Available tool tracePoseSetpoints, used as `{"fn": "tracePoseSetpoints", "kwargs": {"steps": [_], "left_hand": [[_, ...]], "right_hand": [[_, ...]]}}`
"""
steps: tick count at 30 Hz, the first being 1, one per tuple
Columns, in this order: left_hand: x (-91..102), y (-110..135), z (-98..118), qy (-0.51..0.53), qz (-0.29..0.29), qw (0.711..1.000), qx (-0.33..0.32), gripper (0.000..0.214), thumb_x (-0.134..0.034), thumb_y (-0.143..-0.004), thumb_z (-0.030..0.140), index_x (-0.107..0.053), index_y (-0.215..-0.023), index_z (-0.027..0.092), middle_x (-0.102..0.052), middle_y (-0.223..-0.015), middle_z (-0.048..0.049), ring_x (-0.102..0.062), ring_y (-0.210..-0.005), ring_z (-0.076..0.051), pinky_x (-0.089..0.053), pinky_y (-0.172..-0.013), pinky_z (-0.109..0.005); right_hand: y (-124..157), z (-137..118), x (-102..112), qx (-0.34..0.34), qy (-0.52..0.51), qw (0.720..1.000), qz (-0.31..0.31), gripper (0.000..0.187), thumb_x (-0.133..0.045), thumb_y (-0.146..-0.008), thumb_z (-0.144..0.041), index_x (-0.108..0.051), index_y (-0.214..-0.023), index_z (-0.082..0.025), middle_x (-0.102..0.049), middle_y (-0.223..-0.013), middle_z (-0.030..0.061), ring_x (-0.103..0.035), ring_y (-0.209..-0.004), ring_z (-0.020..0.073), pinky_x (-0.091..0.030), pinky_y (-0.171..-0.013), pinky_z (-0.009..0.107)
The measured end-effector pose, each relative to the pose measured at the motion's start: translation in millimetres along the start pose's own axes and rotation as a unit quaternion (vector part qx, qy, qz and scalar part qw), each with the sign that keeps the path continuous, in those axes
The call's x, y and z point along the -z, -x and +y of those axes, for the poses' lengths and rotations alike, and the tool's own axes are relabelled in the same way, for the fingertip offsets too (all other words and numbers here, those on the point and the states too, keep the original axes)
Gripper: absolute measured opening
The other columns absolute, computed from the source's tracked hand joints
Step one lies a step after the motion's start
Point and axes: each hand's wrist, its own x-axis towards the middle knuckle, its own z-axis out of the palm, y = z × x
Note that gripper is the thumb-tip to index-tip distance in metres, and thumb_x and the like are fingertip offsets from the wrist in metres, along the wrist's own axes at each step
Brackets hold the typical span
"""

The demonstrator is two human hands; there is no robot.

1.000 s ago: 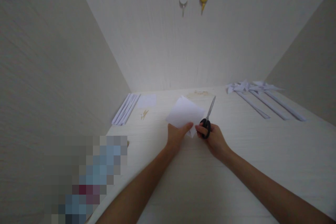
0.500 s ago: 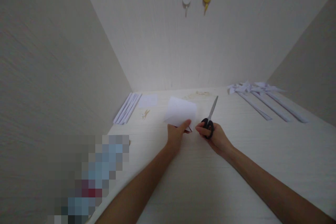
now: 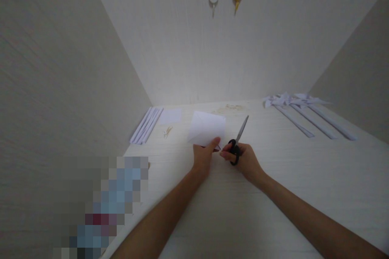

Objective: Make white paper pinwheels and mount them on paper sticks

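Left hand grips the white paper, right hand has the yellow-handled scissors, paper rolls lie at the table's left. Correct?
Not quite: the scissors have black handles, not yellow, per the head view. The rest stands: left hand grips the white paper, right hand has the scissors, paper rolls lie at the table's left.

Most of the left hand's [image 3: 203, 157] fingers are hidden under the paper [image 3: 207, 126]. The right hand [image 3: 247, 162] partly covers the scissors [image 3: 242, 129]; whether its fingertips touch the paper is too small to tell. The left forearm [image 3: 165, 214] and right forearm [image 3: 304, 216] run off the picture. A pixelated patch [image 3: 114, 196] — lower left — masks whatever is there. The little sticks [image 3: 168, 131] are blurred.
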Motion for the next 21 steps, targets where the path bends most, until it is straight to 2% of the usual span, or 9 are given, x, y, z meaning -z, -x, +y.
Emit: {"fn": "tracePoseSetpoints", "kwargs": {"steps": [12, 21], "left_hand": [[-1.4, 2.2, 1.6, -0.007, -0.009, 1.0, -0.002, 0.022, -0.069, -0.053, 0.027, -0.062, -0.067, 0.011, -0.064, -0.064, -0.0017, -0.057, -0.052, -0.012, -0.049, -0.048, -0.023], [-3.0, 3.7, 4.6, -0.021, -0.002, 1.0, -0.007, 0.02, -0.069, -0.053, 0.026, -0.061, -0.063, 0.011, -0.063, -0.061, -0.0014, -0.056, -0.05, -0.011, -0.048, -0.047, -0.022]], "right_hand": [[0.4, 1.2, -0.8, 0.005, -0.024, 1.0, 0.013, 0.026, -0.075, -0.045, -0.032, -0.059, -0.058, -0.015, -0.055, -0.05, -0.0019, -0.047, -0.047, 0.01, -0.037, -0.046, 0.024], [0.0, -1.0, 0.6, 0.013, -0.001, 1.0, 0.014, 0.023, -0.073, -0.05, -0.033, -0.06, -0.056, -0.015, -0.055, -0.047, -0.0013, -0.047, -0.045, 0.0102, -0.037, -0.045, 0.023]]}}
